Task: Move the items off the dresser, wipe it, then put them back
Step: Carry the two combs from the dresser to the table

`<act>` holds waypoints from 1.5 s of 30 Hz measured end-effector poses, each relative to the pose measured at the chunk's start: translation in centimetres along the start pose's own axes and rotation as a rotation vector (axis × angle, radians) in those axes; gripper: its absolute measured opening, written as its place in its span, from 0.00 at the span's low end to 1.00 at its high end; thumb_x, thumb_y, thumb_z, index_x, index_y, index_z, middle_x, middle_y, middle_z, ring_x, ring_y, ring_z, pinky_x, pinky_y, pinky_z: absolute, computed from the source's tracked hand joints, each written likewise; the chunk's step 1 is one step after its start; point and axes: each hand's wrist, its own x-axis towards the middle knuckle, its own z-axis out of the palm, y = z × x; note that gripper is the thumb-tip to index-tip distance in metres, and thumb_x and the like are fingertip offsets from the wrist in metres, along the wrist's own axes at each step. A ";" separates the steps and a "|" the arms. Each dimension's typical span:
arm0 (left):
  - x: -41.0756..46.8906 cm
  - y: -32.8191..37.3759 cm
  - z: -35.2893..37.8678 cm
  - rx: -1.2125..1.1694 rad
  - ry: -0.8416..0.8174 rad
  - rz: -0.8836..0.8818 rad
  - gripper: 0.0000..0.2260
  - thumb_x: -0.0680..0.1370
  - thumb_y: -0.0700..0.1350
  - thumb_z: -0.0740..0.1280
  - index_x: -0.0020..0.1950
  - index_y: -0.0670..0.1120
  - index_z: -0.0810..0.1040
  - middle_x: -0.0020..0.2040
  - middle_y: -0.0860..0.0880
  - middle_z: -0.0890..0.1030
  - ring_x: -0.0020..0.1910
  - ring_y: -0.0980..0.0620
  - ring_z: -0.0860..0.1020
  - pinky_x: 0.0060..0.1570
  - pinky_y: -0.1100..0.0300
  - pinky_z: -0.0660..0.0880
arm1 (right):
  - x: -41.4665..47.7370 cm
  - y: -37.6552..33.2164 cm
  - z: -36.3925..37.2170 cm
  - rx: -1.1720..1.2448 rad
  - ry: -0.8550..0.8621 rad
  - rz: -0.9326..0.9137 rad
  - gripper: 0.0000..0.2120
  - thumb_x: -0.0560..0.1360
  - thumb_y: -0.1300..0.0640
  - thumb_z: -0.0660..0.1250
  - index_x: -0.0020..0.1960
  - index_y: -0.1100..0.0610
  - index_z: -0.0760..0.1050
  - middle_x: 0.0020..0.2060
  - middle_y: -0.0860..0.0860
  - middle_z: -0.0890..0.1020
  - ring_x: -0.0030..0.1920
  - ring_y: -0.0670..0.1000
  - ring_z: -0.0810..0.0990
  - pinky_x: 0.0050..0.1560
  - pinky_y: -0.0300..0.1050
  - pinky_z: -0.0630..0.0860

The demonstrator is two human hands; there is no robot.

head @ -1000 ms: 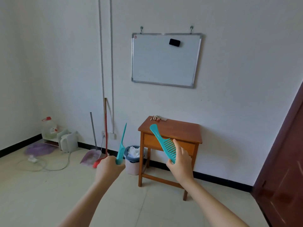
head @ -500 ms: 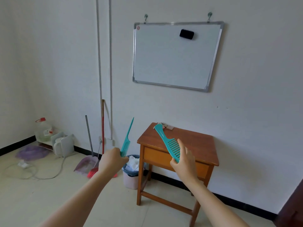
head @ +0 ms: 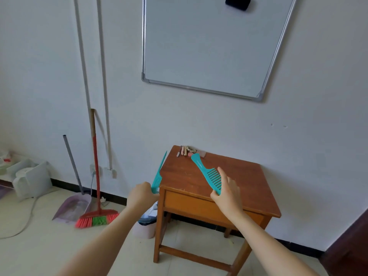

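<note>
A small brown wooden dresser with one drawer stands against the white wall. A cluster of small items lies at its back left corner. My left hand grips a teal tail comb by its toothed end, the thin tail pointing up, just left of the dresser's front left corner. My right hand holds a teal wide-tooth comb over the front of the dresser top, its handle pointing up and back toward the small items.
A whiteboard hangs above the dresser. A waste bin sits on the floor by the dresser's left legs. A red broom and a dustpan lean on the wall to the left. A dark door is at the right.
The view has closed in on the dresser. Both hands, still holding the combs, now reach its front edge; the wide-tooth comb is over the top.
</note>
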 end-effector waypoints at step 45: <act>38.9 22.2 21.8 0.272 -0.446 -0.019 0.19 0.77 0.49 0.63 0.67 0.46 0.69 0.62 0.47 0.76 0.52 0.53 0.79 0.46 0.65 0.77 | 29.3 24.7 17.5 0.376 -0.070 0.651 0.34 0.72 0.60 0.69 0.72 0.52 0.57 0.62 0.52 0.71 0.62 0.50 0.70 0.57 0.44 0.76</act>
